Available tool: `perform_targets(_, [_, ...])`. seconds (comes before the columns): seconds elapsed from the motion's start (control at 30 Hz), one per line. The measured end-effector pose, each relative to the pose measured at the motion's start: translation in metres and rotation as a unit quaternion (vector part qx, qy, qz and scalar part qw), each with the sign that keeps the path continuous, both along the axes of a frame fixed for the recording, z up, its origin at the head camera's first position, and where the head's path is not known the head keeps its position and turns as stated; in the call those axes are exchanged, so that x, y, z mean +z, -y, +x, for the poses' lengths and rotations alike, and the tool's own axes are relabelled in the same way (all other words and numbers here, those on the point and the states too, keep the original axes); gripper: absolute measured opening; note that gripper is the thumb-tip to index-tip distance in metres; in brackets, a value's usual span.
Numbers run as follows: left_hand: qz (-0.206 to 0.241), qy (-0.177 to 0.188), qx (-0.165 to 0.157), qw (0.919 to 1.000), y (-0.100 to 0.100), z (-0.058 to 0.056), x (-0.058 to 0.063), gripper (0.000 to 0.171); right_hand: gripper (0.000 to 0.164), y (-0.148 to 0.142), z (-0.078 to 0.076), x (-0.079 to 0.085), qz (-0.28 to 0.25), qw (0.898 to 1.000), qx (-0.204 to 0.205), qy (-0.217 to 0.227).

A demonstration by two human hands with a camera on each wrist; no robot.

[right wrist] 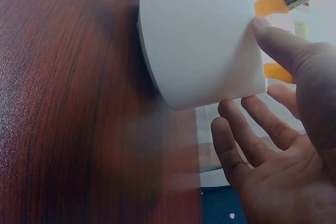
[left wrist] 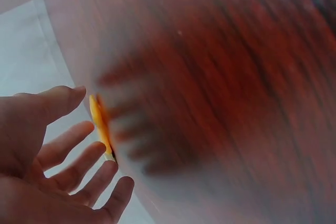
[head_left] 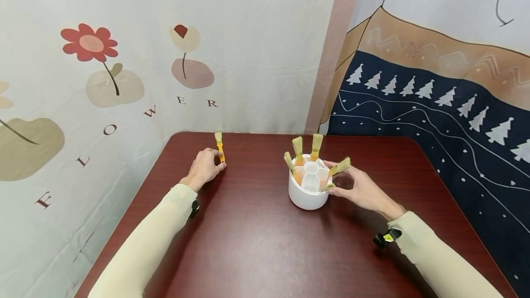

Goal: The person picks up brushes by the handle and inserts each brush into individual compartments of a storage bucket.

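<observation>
A paintbrush point(head_left: 220, 146) with a yellow-orange handle and pale bristles lies near the table's far edge, bristles pointing away. My left hand point(head_left: 204, 167) is over its handle end, fingers spread and loosely bent; in the left wrist view the fingertips stand around the paintbrush point(left wrist: 100, 121) without gripping it. To the right stands a round white brush holder point(head_left: 304, 197) with compartments, several paintbrushes point(head_left: 317, 145) leaning out of it. My right hand point(head_left: 364, 190) grips the holder's right side, with the thumb at the rim in the right wrist view and fingers against the wall point(right wrist: 205, 45).
The dark red wooden table point(head_left: 256, 243) carries both things. Behind it hangs a pale cloth point(head_left: 256, 59) with printed flowers. A navy cloth point(head_left: 397, 114) with white trees borders the right side.
</observation>
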State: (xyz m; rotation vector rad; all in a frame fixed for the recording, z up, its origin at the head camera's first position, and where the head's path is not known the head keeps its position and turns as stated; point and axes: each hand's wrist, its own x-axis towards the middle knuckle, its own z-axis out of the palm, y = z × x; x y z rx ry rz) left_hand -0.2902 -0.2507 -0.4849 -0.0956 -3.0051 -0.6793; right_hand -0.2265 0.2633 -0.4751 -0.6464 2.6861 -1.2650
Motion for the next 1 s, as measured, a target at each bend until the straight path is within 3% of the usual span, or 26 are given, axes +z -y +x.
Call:
perform_targets(0.23, [-0.007,-0.003,0.002,1.0,0.002,-0.004,-0.003,0.04,0.081,0.0,0.0,-0.002,-0.008,0.999,0.008,-0.038])
perform_targets(0.57, [-0.014,-0.015,0.001,0.9998,0.003,-0.005,-0.003,0.028,0.085,0.002,0.003,0.003,-0.018,1.0,0.01,-0.01])
perform_targets(0.83, [-0.007,-0.011,-0.009,0.9999,0.006,-0.007,-0.005,0.029,0.086,0.002,0.004,0.003,-0.011,1.0,0.006,-0.016])
perform_targets(0.87, [0.003,-0.018,-0.02,0.9996,0.014,-0.014,-0.015,0.031,0.086,0.002,0.004,0.003,-0.01,1.0,0.005,-0.018])
perform_targets(1.0, [0.009,-0.008,-0.025,0.9996,0.016,-0.013,-0.014,0.034,0.085,0.003,0.004,0.001,-0.01,1.0,0.002,-0.021])
